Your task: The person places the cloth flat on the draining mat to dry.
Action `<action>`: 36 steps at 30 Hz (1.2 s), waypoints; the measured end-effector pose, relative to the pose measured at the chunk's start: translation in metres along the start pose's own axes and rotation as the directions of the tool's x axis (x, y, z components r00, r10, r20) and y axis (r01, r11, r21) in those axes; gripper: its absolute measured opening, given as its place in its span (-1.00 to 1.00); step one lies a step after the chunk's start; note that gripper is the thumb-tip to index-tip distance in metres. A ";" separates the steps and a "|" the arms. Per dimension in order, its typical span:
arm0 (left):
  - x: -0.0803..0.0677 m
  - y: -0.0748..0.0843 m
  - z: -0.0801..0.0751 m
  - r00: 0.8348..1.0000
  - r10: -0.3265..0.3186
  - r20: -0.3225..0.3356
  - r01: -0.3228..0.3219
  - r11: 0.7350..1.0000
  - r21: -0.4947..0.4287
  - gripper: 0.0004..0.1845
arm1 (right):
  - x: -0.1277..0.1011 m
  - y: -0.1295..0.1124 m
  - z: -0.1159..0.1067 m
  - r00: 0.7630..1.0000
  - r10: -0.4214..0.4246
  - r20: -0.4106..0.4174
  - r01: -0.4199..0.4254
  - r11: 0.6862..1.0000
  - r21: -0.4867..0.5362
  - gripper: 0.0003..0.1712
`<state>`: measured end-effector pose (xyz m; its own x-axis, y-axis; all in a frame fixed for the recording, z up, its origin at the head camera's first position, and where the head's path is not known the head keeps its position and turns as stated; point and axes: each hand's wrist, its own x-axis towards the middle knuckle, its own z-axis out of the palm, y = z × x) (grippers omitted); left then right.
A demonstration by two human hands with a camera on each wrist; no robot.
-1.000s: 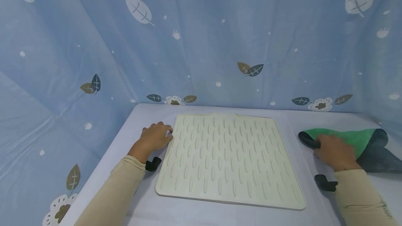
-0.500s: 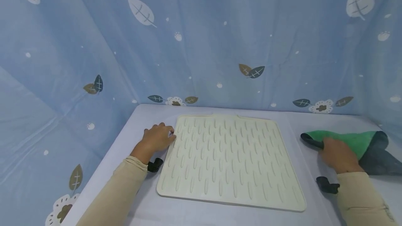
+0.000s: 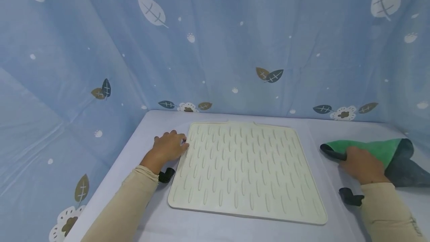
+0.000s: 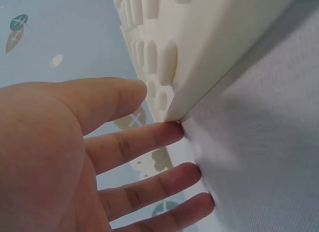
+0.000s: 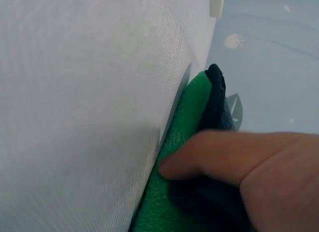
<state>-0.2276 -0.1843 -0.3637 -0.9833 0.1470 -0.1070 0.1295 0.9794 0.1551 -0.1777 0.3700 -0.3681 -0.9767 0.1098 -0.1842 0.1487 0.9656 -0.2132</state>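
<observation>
"Several printed leaves (image 3: 151, 10) dot the blue curtain (image 3: 215, 59) behind our white-covered worktop (image 3: 248, 230); where's the mat (image 3: 248, 174)?"

"Cream and ridged, it lies mid-worktop; our left grip (image 3: 166, 148), fingers spread wide, touches its left edge."

"And our right grip (image 3: 364, 165)?"

"Holding the green-and-grey cloth (image 3: 383, 152) on the worktop's right side, we report."

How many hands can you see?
2. The left hand is at the left edge of the cream mat, and the right hand grips the green-and-gray cloth. I can't see any others.
</observation>
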 end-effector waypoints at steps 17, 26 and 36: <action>-0.003 0.002 -0.003 1.000 -0.001 0.011 0.001 1.000 0.007 -0.56 | 0.001 -0.025 0.003 0.970 -0.105 -0.221 0.113 0.993 0.024 -0.63; 0.001 0.003 -0.001 1.000 -0.003 0.020 0.003 1.000 0.018 -0.55 | -0.003 -0.035 0.003 0.961 -0.097 -0.258 0.122 0.989 0.081 -0.65; 0.002 0.002 0.000 1.000 -0.011 0.022 0.010 1.000 0.020 -0.54 | -0.009 -0.052 0.000 0.909 -0.088 -0.408 0.149 0.981 0.120 -0.60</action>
<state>-0.2291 -0.1818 -0.3637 -0.9817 0.1393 -0.1301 0.1218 0.9835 0.1340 -0.1767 0.3184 -0.3554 -0.9637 0.1109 0.2430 0.0189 0.9357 -0.3522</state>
